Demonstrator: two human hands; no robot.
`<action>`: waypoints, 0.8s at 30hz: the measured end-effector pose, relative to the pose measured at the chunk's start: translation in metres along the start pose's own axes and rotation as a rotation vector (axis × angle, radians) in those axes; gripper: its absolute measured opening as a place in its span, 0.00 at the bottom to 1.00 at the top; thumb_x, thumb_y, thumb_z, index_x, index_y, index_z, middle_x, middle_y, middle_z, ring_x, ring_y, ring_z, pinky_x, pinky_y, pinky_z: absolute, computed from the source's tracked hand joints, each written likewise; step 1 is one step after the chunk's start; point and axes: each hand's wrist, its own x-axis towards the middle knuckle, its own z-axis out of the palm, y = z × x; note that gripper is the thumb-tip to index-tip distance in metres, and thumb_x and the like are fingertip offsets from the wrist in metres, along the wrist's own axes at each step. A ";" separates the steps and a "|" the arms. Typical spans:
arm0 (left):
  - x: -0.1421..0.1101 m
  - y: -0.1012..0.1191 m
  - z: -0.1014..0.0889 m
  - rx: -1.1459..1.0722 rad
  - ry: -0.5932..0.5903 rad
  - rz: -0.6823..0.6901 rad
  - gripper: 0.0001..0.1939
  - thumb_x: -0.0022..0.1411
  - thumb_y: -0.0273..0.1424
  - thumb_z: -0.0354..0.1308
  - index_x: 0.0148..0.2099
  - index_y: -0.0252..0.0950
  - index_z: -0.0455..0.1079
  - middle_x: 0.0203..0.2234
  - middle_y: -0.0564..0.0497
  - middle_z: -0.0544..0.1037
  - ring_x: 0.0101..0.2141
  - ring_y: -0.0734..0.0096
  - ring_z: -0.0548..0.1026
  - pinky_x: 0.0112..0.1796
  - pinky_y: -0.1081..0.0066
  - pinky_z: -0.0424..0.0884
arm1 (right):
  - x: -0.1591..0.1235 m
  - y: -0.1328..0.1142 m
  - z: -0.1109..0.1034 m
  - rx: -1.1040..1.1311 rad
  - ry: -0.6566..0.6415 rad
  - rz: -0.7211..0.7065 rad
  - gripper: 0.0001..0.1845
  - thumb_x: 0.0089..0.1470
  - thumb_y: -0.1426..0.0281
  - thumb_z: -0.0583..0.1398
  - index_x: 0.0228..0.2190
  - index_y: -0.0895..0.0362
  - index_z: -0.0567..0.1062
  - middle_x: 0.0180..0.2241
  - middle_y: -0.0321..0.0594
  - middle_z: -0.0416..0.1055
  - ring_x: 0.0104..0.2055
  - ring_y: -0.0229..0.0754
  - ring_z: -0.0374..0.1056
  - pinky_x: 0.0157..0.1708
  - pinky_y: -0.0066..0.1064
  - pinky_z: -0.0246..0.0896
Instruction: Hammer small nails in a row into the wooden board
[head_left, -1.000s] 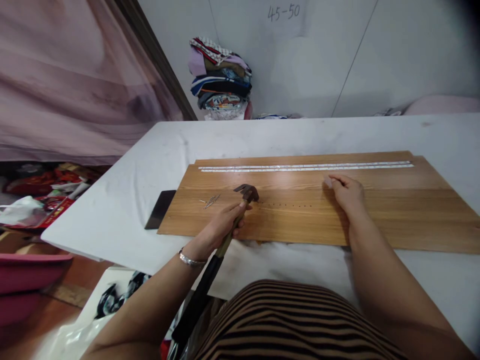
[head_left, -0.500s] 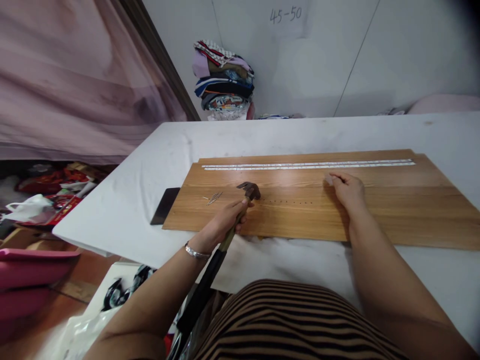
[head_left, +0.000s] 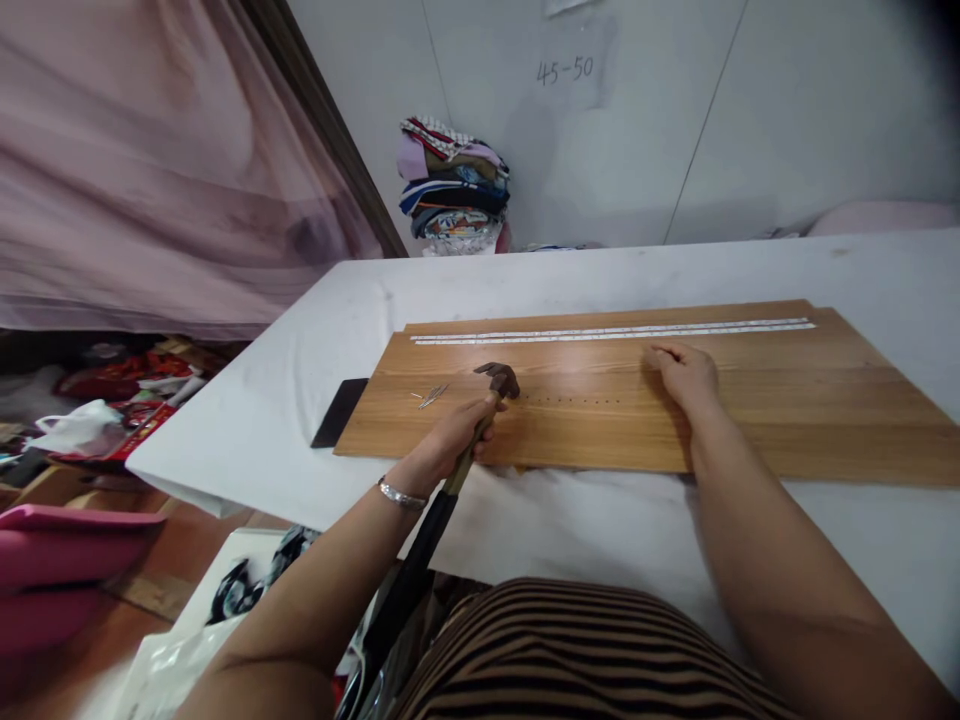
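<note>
My left hand (head_left: 461, 430) is closed around the handle of a claw hammer (head_left: 496, 378), gripping it just below the metal head. The head is held over a wood-grain board (head_left: 780, 400), and the dark lower handle reaches back toward my body. My right hand (head_left: 686, 375) hovers at or just above the board farther right, thumb and fingers pinched together; whatever is between them is too small to make out. A row of small dark dots (head_left: 574, 401) runs across the board between the hands. Several loose nails (head_left: 433, 396) lie left of the hammer head.
Two white measuring strips (head_left: 615, 333) lie along the board's far edge. A dark flat object (head_left: 339, 412) sits by its left end on the white-covered table (head_left: 255, 400). Folded clothes (head_left: 456, 190) are stacked by the wall. A pink chair (head_left: 67, 560) stands at lower left.
The view has tilted up a little, so the scene sits lower at the back. My right hand has shifted slightly, and the pale bit at its fingertips no longer shows. The hammer stays in my left hand.
</note>
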 end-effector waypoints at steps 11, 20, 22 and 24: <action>0.004 -0.004 -0.002 0.000 0.016 0.010 0.20 0.74 0.47 0.53 0.50 0.34 0.71 0.19 0.59 0.65 0.13 0.82 0.57 0.16 0.79 0.51 | 0.000 -0.004 -0.001 -0.035 -0.009 -0.006 0.19 0.56 0.63 0.59 0.42 0.51 0.88 0.41 0.45 0.85 0.44 0.54 0.79 0.46 0.42 0.72; 0.001 0.001 0.004 -0.004 0.005 0.014 0.19 0.73 0.46 0.52 0.50 0.35 0.69 0.19 0.60 0.63 0.13 0.80 0.57 0.17 0.79 0.52 | 0.002 -0.002 0.000 0.005 0.021 -0.044 0.16 0.54 0.64 0.60 0.38 0.51 0.88 0.38 0.44 0.86 0.42 0.52 0.79 0.47 0.42 0.72; 0.000 0.002 0.007 0.011 0.013 0.012 0.18 0.74 0.45 0.50 0.50 0.35 0.69 0.19 0.60 0.64 0.13 0.80 0.57 0.17 0.79 0.52 | 0.001 -0.002 0.000 0.011 0.020 -0.050 0.17 0.54 0.64 0.60 0.38 0.51 0.88 0.39 0.44 0.86 0.43 0.53 0.79 0.47 0.42 0.72; -0.001 0.002 0.008 0.020 0.014 0.010 0.17 0.75 0.44 0.50 0.50 0.36 0.69 0.19 0.60 0.64 0.13 0.80 0.57 0.17 0.79 0.52 | 0.001 -0.002 -0.001 0.017 0.018 -0.054 0.17 0.54 0.64 0.60 0.39 0.51 0.88 0.40 0.44 0.86 0.43 0.53 0.79 0.47 0.42 0.72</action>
